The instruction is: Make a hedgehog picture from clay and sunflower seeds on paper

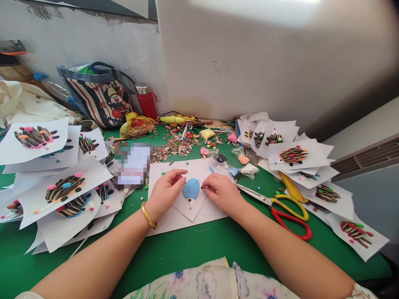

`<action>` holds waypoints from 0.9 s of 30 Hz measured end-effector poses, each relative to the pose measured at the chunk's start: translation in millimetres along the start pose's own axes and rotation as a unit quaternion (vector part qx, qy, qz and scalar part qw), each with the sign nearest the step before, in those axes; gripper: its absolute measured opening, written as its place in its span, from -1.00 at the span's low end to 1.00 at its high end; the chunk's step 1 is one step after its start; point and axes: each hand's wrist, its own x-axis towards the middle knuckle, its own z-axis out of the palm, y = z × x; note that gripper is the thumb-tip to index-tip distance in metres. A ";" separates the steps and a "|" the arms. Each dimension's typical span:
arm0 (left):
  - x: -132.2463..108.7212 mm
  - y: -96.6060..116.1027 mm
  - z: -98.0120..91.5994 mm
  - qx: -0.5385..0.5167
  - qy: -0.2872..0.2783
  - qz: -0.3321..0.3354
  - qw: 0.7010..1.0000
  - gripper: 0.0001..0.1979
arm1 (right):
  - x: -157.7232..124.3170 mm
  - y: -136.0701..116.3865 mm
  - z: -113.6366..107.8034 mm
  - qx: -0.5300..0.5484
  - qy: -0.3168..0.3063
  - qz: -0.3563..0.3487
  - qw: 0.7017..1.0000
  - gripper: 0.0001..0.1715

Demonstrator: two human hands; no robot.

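Nearest the camera, a floral garment (205, 282) shows at the person's front, and both forearms reach forward over the green bench (174, 257). The left hand (166, 193), with a gold bangle (149, 215) at its wrist, rests at the left edge of a rounded blue modelling-clay shape (190, 189). Its fingers (177, 176) are loosely curved and hold nothing that shows. The right hand (222, 193) is at the clay's right edge, with its thumb and forefinger pinched on a small dark piece (202, 187), too small to identify. The clay lies on a white paper card (190, 211) set on a larger white sheet (165, 220). It looks light and soft, likely to dent under fingertip pressure, so the card seems the safer place to take hold. To the right lie long scissors (291, 216) with red and yellow handles. Paper sheets bearing seed-covered hedgehogs (56, 187) are heaped at the left, and more (296, 155) lie at the right. Farther off are scattered sunflower seeds (176, 145), a striped tote bag (99, 97), and a red flask (146, 101) against the wall.
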 end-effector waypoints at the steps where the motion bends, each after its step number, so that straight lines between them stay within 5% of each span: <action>1: 0.0 0.1 0.0 0.004 0.000 0.001 1.000 -0.61 | 1.0 -0.4 2.0 -0.015 0.002 -0.007 1.000 -0.79; 14: -0.3 -0.3 0.0 0.031 -0.006 0.011 0.999 -0.63 | 3.7 -1.7 9.5 -0.065 -0.011 0.028 0.997 -0.86; 27: -0.3 -1.5 -0.6 0.038 -0.008 0.013 0.999 -0.64 | -14.9 4.2 -3.4 -0.104 -0.009 -0.056 0.993 -0.64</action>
